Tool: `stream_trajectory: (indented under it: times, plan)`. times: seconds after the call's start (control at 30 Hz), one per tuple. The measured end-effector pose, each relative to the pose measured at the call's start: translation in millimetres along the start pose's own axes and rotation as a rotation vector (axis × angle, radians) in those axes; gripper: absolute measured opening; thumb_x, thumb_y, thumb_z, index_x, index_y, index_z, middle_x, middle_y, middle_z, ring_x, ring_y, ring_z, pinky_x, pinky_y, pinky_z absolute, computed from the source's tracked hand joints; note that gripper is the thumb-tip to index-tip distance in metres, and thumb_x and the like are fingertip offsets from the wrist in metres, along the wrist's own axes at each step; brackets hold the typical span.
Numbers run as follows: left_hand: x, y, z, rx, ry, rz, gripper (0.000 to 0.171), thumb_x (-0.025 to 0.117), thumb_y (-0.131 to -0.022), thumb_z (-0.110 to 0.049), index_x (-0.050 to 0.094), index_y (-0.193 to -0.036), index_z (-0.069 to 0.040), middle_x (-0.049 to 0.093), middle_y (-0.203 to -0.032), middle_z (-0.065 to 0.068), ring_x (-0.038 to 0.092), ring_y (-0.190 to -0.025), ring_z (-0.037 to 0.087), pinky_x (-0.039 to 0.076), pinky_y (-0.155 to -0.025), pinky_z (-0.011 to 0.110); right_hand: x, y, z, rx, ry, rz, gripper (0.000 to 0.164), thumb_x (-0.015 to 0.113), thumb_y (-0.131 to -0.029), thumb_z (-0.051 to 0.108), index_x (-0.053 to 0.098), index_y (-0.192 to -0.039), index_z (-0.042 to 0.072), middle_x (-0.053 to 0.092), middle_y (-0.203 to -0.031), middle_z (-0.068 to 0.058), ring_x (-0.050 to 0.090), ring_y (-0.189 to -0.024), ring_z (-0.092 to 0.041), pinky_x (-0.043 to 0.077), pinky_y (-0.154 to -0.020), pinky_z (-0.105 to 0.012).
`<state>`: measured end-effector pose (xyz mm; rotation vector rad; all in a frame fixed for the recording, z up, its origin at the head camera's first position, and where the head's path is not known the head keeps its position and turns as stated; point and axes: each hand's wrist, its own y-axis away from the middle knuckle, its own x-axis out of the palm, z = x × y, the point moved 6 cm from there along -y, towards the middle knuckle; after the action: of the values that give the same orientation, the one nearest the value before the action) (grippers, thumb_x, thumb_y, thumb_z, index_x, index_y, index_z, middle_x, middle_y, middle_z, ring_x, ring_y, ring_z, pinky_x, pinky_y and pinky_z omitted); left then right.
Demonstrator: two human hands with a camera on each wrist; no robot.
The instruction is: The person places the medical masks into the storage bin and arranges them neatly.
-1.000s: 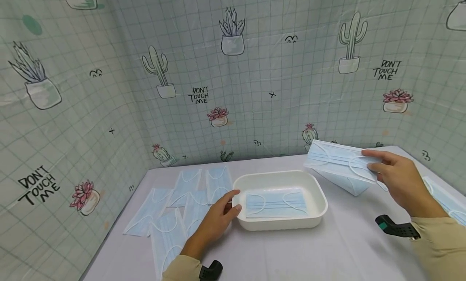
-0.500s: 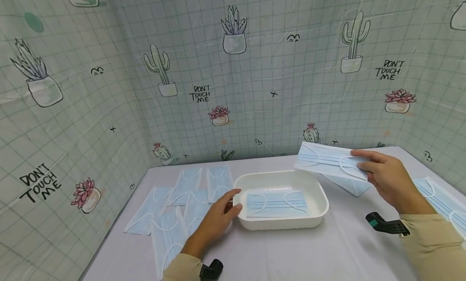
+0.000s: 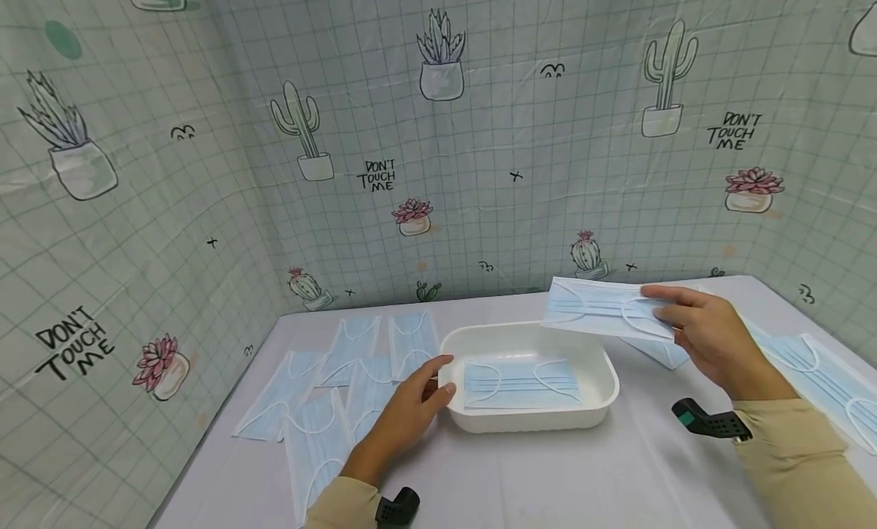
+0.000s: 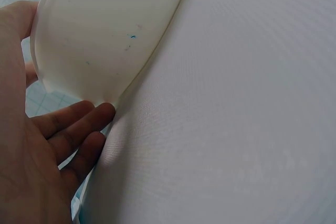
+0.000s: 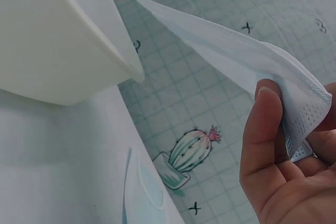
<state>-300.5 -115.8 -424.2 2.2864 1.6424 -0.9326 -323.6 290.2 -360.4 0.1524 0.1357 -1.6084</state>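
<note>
So the held mask (image 3: pixel 596 304) and the right hand (image 3: pixel 712 342) have slid left and a touch lower since the last frame; the left hand (image 3: pixel 400 422) and the tray (image 3: pixel 527 421) haven't really budged.

Starting at the left: the left masks (image 3: pixel 315 438) lie spread on the tabletop (image 3: pixel 514 483), a few overlapping. The left sleeve (image 3: pixel 342 506) sits right by the front one, so if that arm pulled back low it could drag it out of place.

Next, the left hand's grip is on the tray's left end, fingers hooked over the rim. If that loosened, a bump on the far side could spin or shove the tray, since I see nothing else bracing it.

Inside the tray, the tray mask (image 3: pixel 521 384) lies flat, loops up. Anything landing on it crooked might push it askew or tangle the loops.

The held mask is up by the tray's back right corner, pinched by the right hand at one end only. So the free end could sag, fold or catch the rim, and a loop could hang up on a finger. Can't tell if it touches the rim.

Last, the lower mask (image 3: pixel 661 352) is just beneath it; a low pass could scuff it along.
</note>
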Motion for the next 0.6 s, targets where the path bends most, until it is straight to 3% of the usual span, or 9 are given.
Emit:
stream_trajectory:
  times: [0.6]
  plan:
    - [-0.5,-0.1,0.4,-0.009,0.008,0.0,0.053,0.052,-0.105,-0.039,0.042,-0.152,-0.018,0.059,-0.134,0.011,0.06,-0.113,0.019,0.049,-0.091,0.041,37,-8,9,-0.003,-0.048,0.052,0.05,0.042,-0.105,0.013,0.037,-0.153,0.0,0.006,-0.166,-0.015,0.02,-0.147,-0.035,0.028,-0.111,-0.049]
